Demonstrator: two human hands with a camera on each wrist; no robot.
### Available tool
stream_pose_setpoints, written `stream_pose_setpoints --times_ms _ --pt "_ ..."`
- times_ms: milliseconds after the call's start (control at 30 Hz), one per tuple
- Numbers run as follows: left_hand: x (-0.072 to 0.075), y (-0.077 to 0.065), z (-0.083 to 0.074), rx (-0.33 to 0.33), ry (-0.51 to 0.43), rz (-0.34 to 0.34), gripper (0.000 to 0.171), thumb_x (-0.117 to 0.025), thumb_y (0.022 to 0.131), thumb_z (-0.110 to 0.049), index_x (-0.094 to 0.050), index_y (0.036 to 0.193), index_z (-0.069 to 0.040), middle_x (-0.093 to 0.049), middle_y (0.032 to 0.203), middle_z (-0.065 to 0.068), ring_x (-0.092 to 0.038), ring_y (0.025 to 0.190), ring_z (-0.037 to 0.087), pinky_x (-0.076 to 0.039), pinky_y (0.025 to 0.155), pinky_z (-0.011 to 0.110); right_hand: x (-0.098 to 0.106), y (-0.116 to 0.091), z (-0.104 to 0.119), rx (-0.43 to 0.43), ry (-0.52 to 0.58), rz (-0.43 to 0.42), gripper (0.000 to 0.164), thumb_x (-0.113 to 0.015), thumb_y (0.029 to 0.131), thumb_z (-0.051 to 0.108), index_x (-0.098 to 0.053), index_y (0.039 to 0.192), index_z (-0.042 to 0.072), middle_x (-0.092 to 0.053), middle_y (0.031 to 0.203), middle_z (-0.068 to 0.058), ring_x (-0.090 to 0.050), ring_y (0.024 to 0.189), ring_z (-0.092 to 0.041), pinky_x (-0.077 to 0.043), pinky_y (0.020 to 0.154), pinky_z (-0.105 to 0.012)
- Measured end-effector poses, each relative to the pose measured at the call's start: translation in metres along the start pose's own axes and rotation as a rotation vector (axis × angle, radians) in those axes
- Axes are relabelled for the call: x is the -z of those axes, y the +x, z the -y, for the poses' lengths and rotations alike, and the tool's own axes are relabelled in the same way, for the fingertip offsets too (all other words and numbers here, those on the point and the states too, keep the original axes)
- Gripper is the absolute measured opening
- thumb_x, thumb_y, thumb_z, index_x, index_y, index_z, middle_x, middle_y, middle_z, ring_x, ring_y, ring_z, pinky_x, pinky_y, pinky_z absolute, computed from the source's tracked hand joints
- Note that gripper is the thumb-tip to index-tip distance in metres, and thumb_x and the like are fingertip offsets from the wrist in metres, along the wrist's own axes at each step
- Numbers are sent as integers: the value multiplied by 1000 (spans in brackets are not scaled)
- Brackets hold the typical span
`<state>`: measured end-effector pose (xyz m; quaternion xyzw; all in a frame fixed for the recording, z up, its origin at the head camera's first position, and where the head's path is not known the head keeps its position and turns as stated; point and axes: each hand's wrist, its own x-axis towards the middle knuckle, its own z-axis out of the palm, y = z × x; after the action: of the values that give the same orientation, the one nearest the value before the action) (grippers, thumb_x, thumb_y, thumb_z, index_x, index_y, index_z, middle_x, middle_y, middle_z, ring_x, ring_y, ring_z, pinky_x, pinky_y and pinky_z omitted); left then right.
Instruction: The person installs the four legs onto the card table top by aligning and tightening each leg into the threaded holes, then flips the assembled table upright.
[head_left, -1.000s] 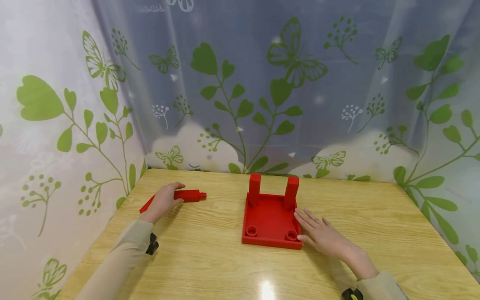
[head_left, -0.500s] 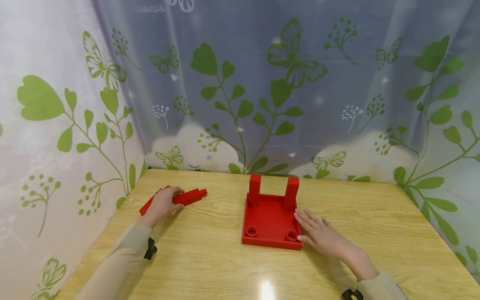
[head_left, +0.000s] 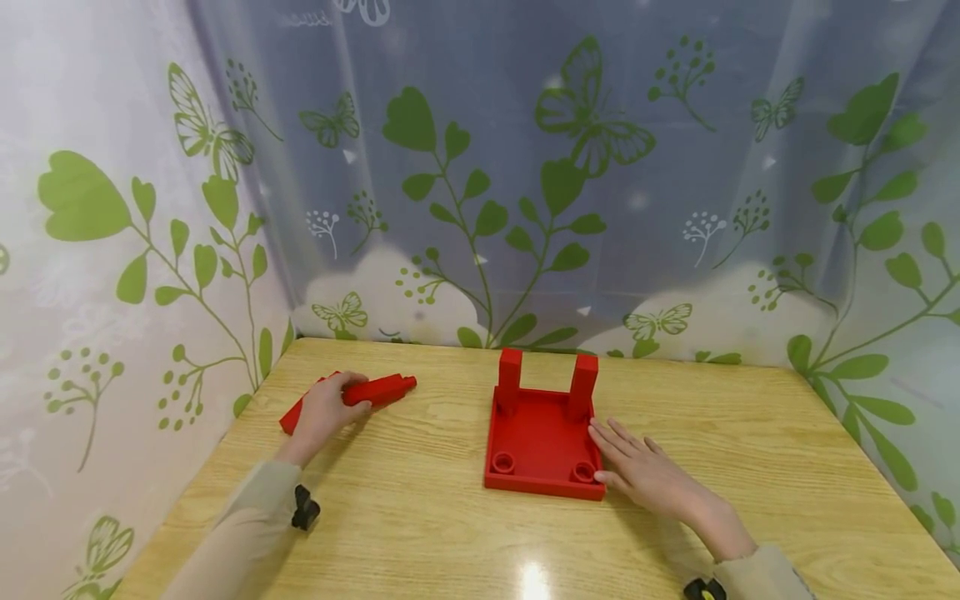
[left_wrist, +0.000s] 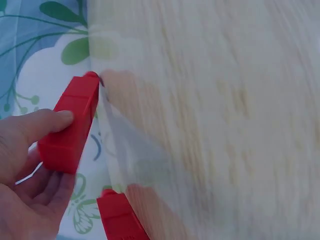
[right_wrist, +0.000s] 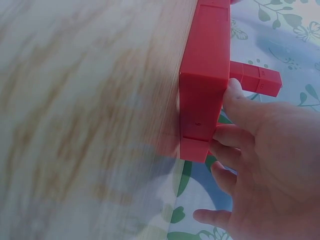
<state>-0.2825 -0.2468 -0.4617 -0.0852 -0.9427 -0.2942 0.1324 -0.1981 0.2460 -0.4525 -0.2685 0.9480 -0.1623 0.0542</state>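
My left hand (head_left: 326, 412) pinches a red toy table leg (head_left: 386, 389), a square bar with a short round peg at its right end. The left wrist view shows the thumb on one face of this leg (left_wrist: 75, 112) and the fingers on the opposite side. A second red leg (head_left: 291, 418) lies beside the hand, partly hidden by it. My right hand (head_left: 652, 475) has its fingers extended against the right side of a red square toy tabletop (head_left: 543, 442). Two legs (head_left: 509, 379) stand upright at its far corners; the near corners have round sockets (head_left: 503, 462).
Everything sits on a wooden table (head_left: 420, 517). A patterned curtain (head_left: 480, 208) closes off its back and both sides, close behind the red pieces. Bare tabletop lies between the left hand and the red square piece.
The left hand has shifted the pinched leg, whose peg end now points slightly up and away, and more of the second leg shows. The right hand and tabletop have not moved.
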Motion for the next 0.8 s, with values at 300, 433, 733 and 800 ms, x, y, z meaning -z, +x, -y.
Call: stream_pose_setpoints --times_ms 300,433,733,800 --pt "4 4 -18 -23 -218 -199 41 -82 86 -10 -68 124 -3 -71 117 18 -67 103 34 -55 88 53 1 0 1 -5 7 7 68 -52 105 40 -31 158 2 -26 165 -18 -21 151 -43 -21 111 -76" --pt "6 5 -28 -14 -323 -263 44 -85 84 -12 -68 124 -3 -72 117 16 -68 107 31 -57 91 50 1 0 1 -4 9 8 68 -52 105 40 -31 158 2 -26 165 -18 -21 151 -43 -21 111 -76" --pt "11 4 -60 -37 -471 -243 44 -86 82 -14 -72 122 -4 -72 115 14 -69 103 28 -59 90 41 0 -1 0 3 3 -1 68 -51 106 41 -31 158 2 -26 165 -18 -21 151 -43 -21 111 -76" --pt "11 4 -68 -54 -488 -231 44 -86 82 -15 -72 122 -5 -72 115 15 -69 101 29 -59 90 43 1 0 0 5 1 -3 68 -51 106 40 -31 158 2 -26 165 -18 -21 151 -43 -21 111 -76"
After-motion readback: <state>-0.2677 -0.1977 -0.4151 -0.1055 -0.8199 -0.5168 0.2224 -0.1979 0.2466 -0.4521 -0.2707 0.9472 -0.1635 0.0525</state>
